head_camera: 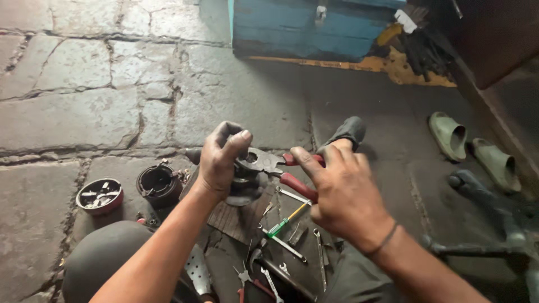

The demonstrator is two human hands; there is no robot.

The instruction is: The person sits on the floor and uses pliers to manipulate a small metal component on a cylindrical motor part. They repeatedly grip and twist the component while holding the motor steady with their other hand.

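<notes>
Head view: left hand (222,160) clamps a dark metal part (247,179); right hand (337,191) squeezes red-handled pliers (278,165) onto it. Work looks midway, with loose tools (286,247) scattered on the floor (84,112).

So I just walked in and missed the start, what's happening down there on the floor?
A person sits over a stone floor. The right hand grips red-handled pliers, whose jaws bite on a dark metal part that the left hand steadies over a small wooden board. Spanners and a green-handled screwdriver lie scattered below, and a red dish of small parts sits to the left.
</notes>
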